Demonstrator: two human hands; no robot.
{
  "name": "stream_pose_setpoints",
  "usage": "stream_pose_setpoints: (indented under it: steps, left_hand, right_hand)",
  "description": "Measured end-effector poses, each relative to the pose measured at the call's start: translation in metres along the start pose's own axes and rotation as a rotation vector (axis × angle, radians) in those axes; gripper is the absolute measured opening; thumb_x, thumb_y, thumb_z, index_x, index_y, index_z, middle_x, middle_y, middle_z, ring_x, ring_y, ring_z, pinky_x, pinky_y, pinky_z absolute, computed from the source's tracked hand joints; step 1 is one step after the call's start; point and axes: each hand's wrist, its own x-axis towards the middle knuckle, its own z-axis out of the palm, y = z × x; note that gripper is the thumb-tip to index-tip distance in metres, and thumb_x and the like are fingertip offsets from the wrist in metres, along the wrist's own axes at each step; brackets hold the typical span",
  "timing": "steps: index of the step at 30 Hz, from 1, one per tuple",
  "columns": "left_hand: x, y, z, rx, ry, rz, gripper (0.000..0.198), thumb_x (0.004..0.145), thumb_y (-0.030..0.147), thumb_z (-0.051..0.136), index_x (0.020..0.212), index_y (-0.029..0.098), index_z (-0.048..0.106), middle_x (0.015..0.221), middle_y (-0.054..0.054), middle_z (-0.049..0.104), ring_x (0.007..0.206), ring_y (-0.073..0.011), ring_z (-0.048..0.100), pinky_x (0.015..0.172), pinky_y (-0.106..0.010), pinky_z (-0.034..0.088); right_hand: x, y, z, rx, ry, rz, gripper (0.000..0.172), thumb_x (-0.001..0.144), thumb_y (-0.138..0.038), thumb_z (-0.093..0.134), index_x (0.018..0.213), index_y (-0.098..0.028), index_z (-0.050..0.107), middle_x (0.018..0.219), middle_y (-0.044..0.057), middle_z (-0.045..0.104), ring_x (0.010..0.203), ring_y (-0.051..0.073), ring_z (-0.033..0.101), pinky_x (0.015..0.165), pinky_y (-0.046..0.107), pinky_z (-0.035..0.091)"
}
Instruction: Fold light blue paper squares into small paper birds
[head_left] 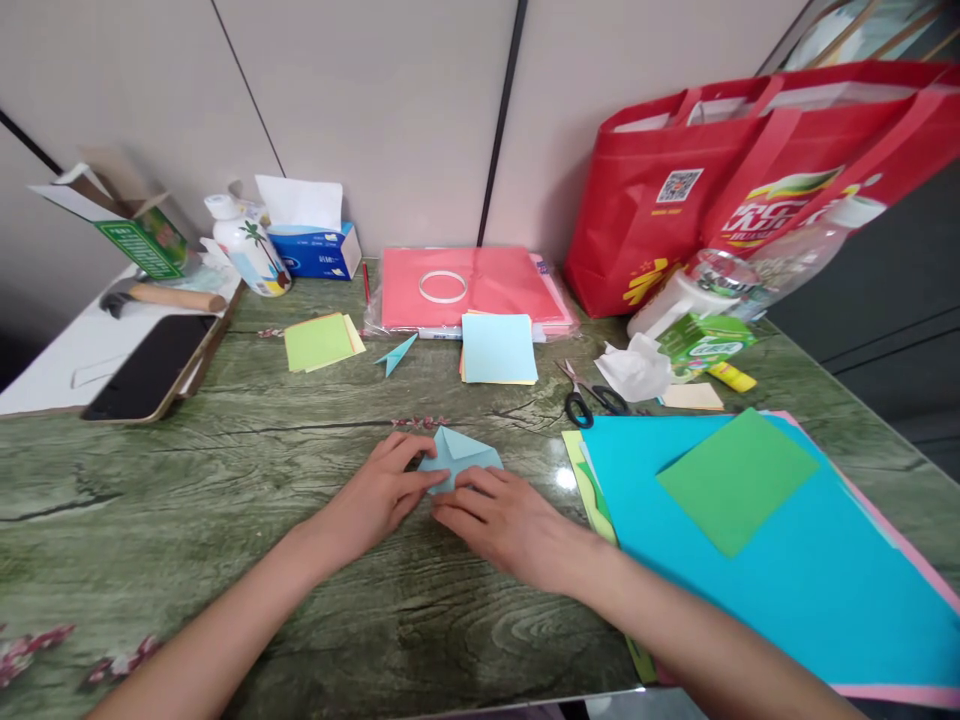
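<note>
A light blue sheet of origami paper [469,452], partly folded with a triangular flap on top, lies on the table in front of me. My left hand [394,480] holds its left side, thumb lying across the paper. The fingers of my right hand [491,510] are curled over its lower right edge and press on it, hiding that edge. Beyond the hands sits a small folded blue paper piece [397,354] with pointed ends. A stack of light blue square paper [499,348] lies farther back, right of that piece.
Black-handled scissors [586,392] lie to the right, near crumpled tissue [636,368]. Large blue sheets [720,600] carry a green square [739,482]. A red bag [645,210] stands behind. At left are a phone [154,365], a hammer [172,296] and a green paper stack [321,342].
</note>
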Motion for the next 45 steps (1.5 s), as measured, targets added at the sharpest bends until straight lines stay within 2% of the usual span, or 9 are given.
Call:
stream_pose_setpoints:
  steps: [3,14,21,27,34,37,40,43,45]
  left_hand:
    - [0.000,0.000,-0.001,-0.015,0.016,0.009,0.032,0.089,0.009,0.046,0.108,0.025,0.066,0.110,-0.009,0.054,0.103,-0.0192,0.047,0.090,-0.038,0.042]
    - [-0.002,0.000,0.000,-0.049,0.032,-0.013,0.034,0.088,0.009,0.047,0.109,0.027,0.066,0.109,-0.008,0.055,0.103,-0.0188,0.048,0.089,-0.039,0.044]
    - [0.000,0.004,0.001,-0.041,0.051,-0.038,0.030,0.084,0.007,0.052,0.102,0.024,0.069,0.108,-0.009,0.056,0.102,-0.0197,0.049,0.089,-0.039,0.045]
    - [0.000,0.001,0.005,-0.060,0.107,-0.044,0.029,0.081,0.008,0.055,0.099,0.025,0.071,0.105,-0.007,0.058,0.099,-0.0196,0.049,0.087,-0.039,0.045]
    - [0.000,-0.006,-0.003,-0.095,0.007,0.000,0.046,0.079,-0.002,0.048,0.107,0.029,0.068,0.109,-0.006,0.057,0.105,-0.0189,0.048,0.091,-0.039,0.044]
    - [0.001,-0.004,-0.007,-0.123,-0.002,0.001,0.048,0.080,-0.002,0.046,0.111,0.029,0.065,0.109,-0.006,0.057,0.106,-0.0186,0.048,0.092,-0.039,0.044]
    - [0.000,-0.003,-0.010,-0.159,0.001,-0.030,0.045,0.081,0.002,0.047,0.119,0.026,0.059,0.110,-0.007,0.057,0.107,-0.0190,0.048,0.093,-0.039,0.044]
    - [-0.002,-0.003,-0.010,-0.169,-0.016,-0.075,0.044,0.080,0.010,0.055,0.123,0.022,0.054,0.116,-0.008,0.056,0.111,-0.0206,0.046,0.096,-0.039,0.042]
    - [-0.003,-0.003,-0.010,-0.167,-0.028,-0.090,0.045,0.079,0.011,0.057,0.123,0.022,0.052,0.118,-0.008,0.056,0.114,-0.0212,0.045,0.098,-0.039,0.041]
  right_hand:
    - [-0.002,0.002,-0.002,0.022,0.021,-0.007,0.009,0.090,-0.018,0.051,0.089,-0.016,0.060,0.083,0.005,0.064,0.083,0.019,0.051,0.067,0.032,0.041]
    - [-0.013,0.000,-0.005,-0.009,0.211,-0.032,0.034,0.091,-0.028,0.049,0.060,-0.019,0.055,0.051,0.000,0.055,0.055,0.014,0.048,0.047,0.029,0.028]
    - [-0.006,0.004,-0.005,-0.003,0.048,0.075,0.021,0.092,-0.027,0.049,0.107,-0.016,0.058,0.091,0.007,0.061,0.082,0.019,0.055,0.063,0.030,0.041]
    - [-0.004,0.005,-0.001,0.048,0.018,0.088,0.016,0.092,-0.025,0.049,0.101,-0.016,0.058,0.093,0.007,0.058,0.083,0.019,0.054,0.065,0.031,0.043]
    - [-0.003,0.005,-0.004,0.102,0.026,0.099,0.015,0.090,-0.024,0.051,0.100,-0.017,0.061,0.093,0.007,0.060,0.083,0.018,0.055,0.066,0.029,0.044]
    - [-0.005,0.008,-0.003,0.168,0.060,0.098,0.016,0.090,-0.024,0.052,0.101,-0.019,0.062,0.094,0.006,0.061,0.083,0.018,0.057,0.067,0.030,0.046]
    - [-0.010,0.018,0.000,0.299,0.219,0.108,0.020,0.090,-0.019,0.050,0.107,-0.021,0.060,0.097,0.006,0.062,0.084,0.016,0.058,0.070,0.028,0.048]
    - [-0.017,0.033,0.000,0.300,0.380,0.208,0.029,0.088,-0.009,0.045,0.111,-0.019,0.057,0.101,0.009,0.061,0.091,0.018,0.057,0.075,0.031,0.050]
    - [-0.020,0.043,-0.003,0.229,0.362,0.283,0.033,0.085,-0.004,0.042,0.112,-0.017,0.056,0.106,0.011,0.059,0.098,0.021,0.055,0.080,0.037,0.049]
